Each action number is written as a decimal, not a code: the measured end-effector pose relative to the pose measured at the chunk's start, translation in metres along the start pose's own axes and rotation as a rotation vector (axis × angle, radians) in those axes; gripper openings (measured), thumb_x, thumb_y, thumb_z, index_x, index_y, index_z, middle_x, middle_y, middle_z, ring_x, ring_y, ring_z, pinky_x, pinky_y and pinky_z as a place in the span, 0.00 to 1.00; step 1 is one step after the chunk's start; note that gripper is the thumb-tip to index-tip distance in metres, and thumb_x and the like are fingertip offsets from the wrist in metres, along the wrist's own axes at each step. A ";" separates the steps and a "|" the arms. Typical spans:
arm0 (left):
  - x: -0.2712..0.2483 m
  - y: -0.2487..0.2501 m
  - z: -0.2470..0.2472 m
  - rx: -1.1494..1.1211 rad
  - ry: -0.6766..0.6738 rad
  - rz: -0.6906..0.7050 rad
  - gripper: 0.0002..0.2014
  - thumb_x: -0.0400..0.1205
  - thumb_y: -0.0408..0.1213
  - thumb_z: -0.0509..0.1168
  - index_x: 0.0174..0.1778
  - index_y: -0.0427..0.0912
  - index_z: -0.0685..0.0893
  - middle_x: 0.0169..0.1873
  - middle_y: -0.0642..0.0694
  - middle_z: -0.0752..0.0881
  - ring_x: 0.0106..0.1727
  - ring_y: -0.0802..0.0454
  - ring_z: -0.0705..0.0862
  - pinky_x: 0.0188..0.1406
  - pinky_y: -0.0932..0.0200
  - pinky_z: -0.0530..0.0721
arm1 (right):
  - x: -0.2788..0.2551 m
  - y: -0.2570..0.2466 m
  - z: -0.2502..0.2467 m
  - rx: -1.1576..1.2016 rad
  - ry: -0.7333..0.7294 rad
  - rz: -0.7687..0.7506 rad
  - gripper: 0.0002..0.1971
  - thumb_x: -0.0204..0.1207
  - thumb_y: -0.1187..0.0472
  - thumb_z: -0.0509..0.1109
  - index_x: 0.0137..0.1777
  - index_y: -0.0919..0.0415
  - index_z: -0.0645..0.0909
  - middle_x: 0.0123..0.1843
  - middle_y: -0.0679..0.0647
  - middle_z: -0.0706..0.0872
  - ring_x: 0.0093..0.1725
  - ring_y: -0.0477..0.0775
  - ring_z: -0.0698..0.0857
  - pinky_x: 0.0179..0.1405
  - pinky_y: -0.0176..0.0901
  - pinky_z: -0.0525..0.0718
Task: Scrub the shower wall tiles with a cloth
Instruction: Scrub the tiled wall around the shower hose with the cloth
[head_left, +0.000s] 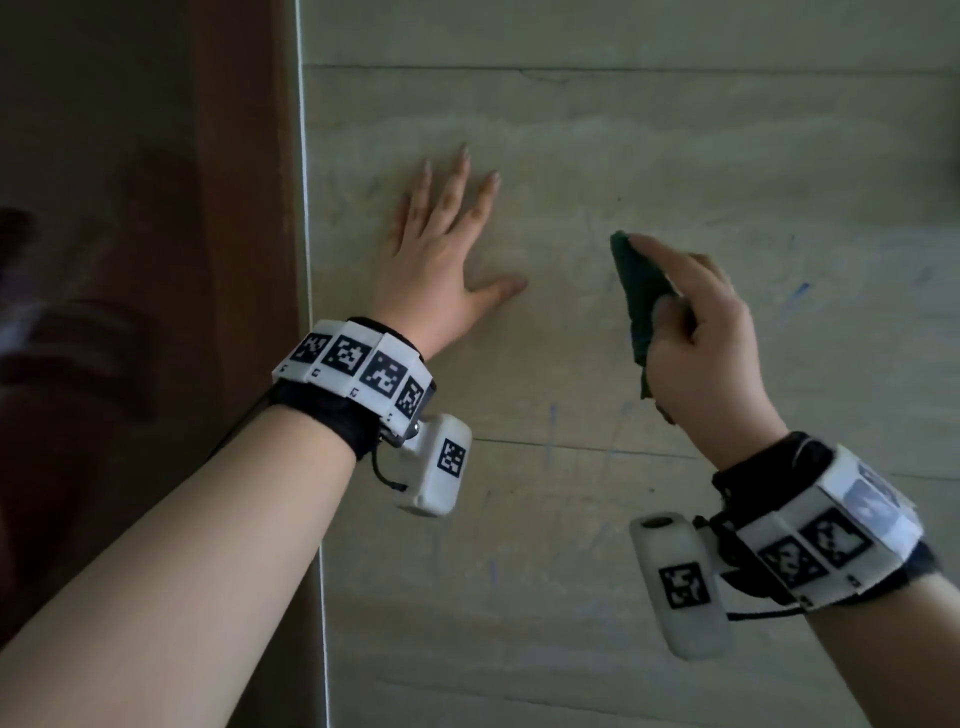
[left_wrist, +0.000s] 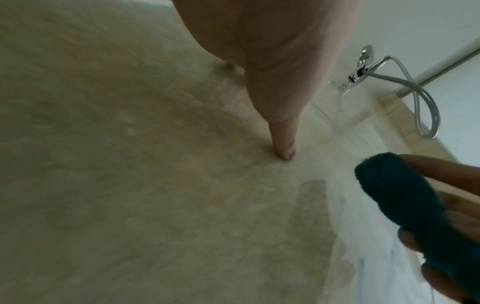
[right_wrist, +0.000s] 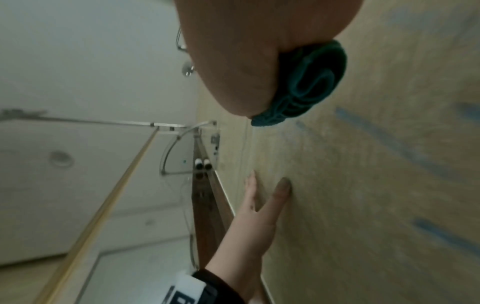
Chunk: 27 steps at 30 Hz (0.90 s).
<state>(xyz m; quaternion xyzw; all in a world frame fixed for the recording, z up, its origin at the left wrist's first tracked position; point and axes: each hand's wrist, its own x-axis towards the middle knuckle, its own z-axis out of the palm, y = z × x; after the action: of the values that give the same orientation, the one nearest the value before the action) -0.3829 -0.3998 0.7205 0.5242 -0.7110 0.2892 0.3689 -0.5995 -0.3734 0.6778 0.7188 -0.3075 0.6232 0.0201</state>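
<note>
Head view: left hand (head_left: 441, 254) is laid flat on the wall (head_left: 675, 156), fingers straight and spread, nothing held; used as a brace, by the look of it. Right hand (head_left: 711, 343) is clenched round a dark teal cloth (head_left: 641, 291), bunched into a wad, with the index finger laid along its top edge. Cloth sits right of the left thumb, apart from it, over the middle tile. Contact with the tile cannot be confirmed from the head view; in the right wrist view the folded edge (right_wrist: 309, 82) appears to be at the wall or just off it. Blue streaks (head_left: 800, 293) are seen on the tiles to the right of the cloth and fainter ones below, so scrubbing is judged not yet finished there. Handling, as judged: cloth is soft, light terry-like fabric, folds easily, no stiffness of its own, so pressure has to be supplied through fingers behind the wad. It is best held bunched in the palm with the fingers backing the working face; a loose hold would probably let it unroll or slip on the smooth tile. Wetness cannot be told. A shower hose (left_wrist: 426, 107) is seen far right in the left wrist view.
</note>
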 end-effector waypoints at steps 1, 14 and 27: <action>0.010 0.006 -0.002 -0.014 0.010 0.003 0.45 0.80 0.63 0.60 0.85 0.51 0.43 0.84 0.47 0.35 0.83 0.42 0.33 0.77 0.52 0.30 | 0.008 -0.001 -0.003 0.018 0.012 0.045 0.25 0.82 0.75 0.52 0.71 0.53 0.76 0.59 0.49 0.76 0.50 0.49 0.78 0.42 0.23 0.74; 0.025 0.020 0.005 -0.015 0.082 -0.025 0.42 0.80 0.63 0.56 0.85 0.54 0.42 0.84 0.50 0.36 0.84 0.43 0.34 0.78 0.47 0.32 | 0.035 -0.020 -0.018 0.972 -0.047 0.534 0.18 0.79 0.72 0.64 0.68 0.65 0.78 0.52 0.59 0.87 0.43 0.52 0.86 0.41 0.43 0.83; -0.004 0.046 -0.035 -1.153 -0.278 -0.109 0.23 0.70 0.55 0.66 0.62 0.58 0.80 0.69 0.59 0.79 0.72 0.63 0.75 0.77 0.55 0.68 | 0.022 -0.030 -0.013 1.160 -0.197 0.578 0.20 0.72 0.70 0.65 0.65 0.67 0.77 0.53 0.60 0.88 0.45 0.56 0.88 0.44 0.46 0.87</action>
<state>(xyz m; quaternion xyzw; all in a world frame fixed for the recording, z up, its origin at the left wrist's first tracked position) -0.4189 -0.3566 0.7353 0.3080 -0.7671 -0.2343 0.5116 -0.5964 -0.3532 0.7109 0.5550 -0.1030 0.5996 -0.5673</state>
